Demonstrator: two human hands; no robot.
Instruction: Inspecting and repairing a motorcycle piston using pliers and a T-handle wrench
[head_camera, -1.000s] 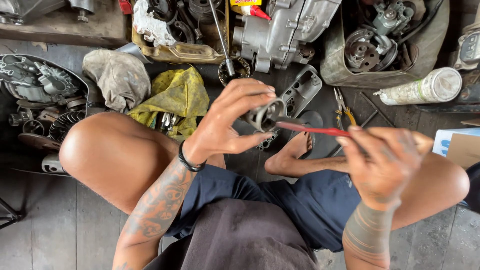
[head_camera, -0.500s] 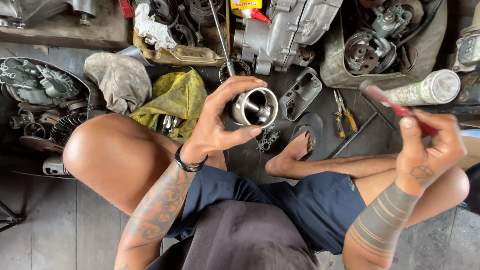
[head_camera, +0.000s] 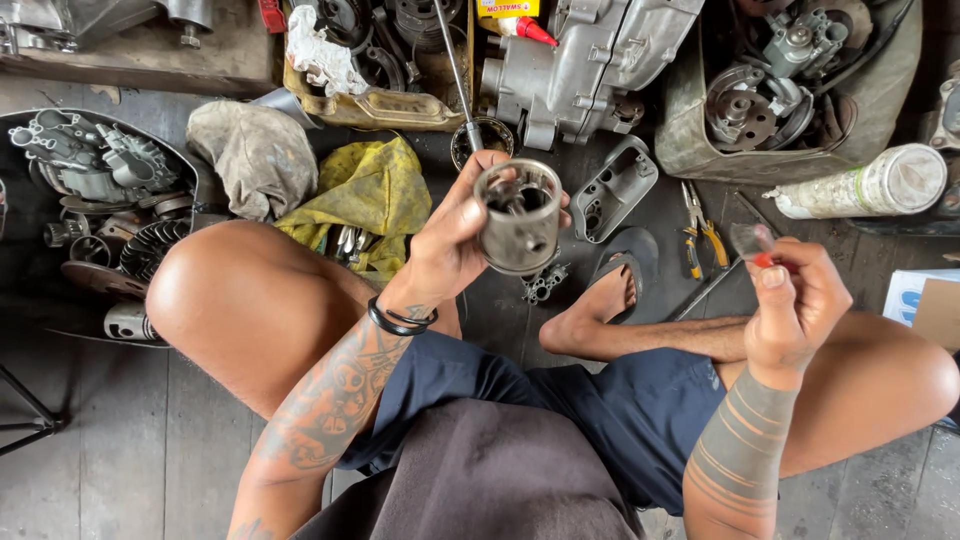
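Head view: we see the left hand (head_camera: 455, 245) gripping a grey hollow metal cylinder, piston-like, open end up (head_camera: 518, 215), fingers wrapped round its wall, held in mid-air above the crossed legs. The right hand (head_camera: 790, 305) is closed on a slim red-handled tool (head_camera: 757, 247), blurred, at 3 o'clock from the cylinder and well apart from it.

Risks, as we judge them:
- The cylinder is held by its side wall only; greasy fingers could let it slip onto the bare foot (head_camera: 590, 315) at 5 o'clock or the small dark metal part (head_camera: 543, 283) lying beneath.
- The tool tip, brought in fast, could gouge the inner wall or jab the holding fingers.
- Loose pliers with yellow handles (head_camera: 700, 232) lie near the right knee; a shifted leg could hit them.
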